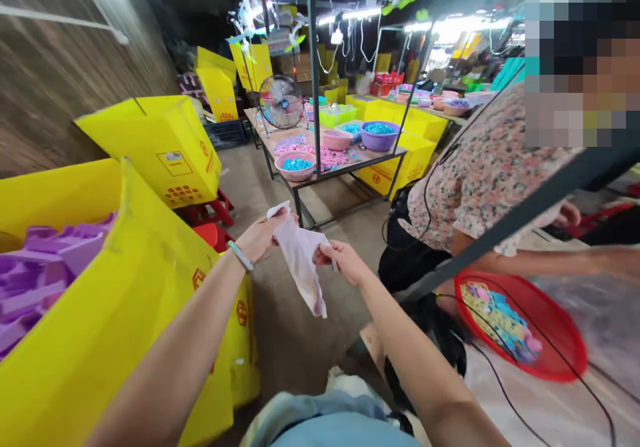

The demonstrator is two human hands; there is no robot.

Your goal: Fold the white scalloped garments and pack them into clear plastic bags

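A pale, whitish-pink cloth hangs in the air in front of me, stretched between my two hands. My left hand pinches its upper left corner; a light green band circles that wrist. With closed fingers, my right hand grips the cloth's right edge. The lower end of the cloth dangles loose above the floor. Faint yellowish marks show near its bottom.
Yellow boxes stand on my left, the nearest filled with purple plastic parts. Ahead is a table with a fan and basins of small pieces. On my right a person sits by a red basin, behind a slanting metal bar.
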